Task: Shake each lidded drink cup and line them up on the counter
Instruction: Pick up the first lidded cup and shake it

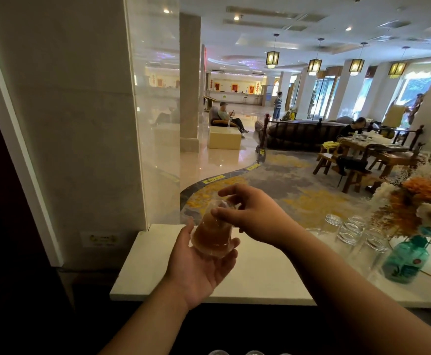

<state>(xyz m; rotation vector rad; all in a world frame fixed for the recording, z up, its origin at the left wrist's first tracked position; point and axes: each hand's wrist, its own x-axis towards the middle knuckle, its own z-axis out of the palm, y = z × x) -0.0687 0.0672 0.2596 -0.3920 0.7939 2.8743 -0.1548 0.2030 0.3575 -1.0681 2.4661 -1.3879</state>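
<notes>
Subject: one person, seen from own head height.
- Parts in view: left hand (204,272), right hand (258,213), both wrists, both forearms.
- Left forearm (145,326): bare from wrist to bottom frame edge.
- Right forearm (362,298): bare from wrist to frame edge.
- Left hand: palm creases visible.
- Right hand: knuckle side visible.
- Lower forearms in shadow; detail there unreadable.
- Clothing: lies outside frame, cannot tell.

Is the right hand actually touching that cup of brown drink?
Touching. The head view shows the right hand pinching the cup at its upper end, thumb and finger, while the left hand cradles it below.
</notes>
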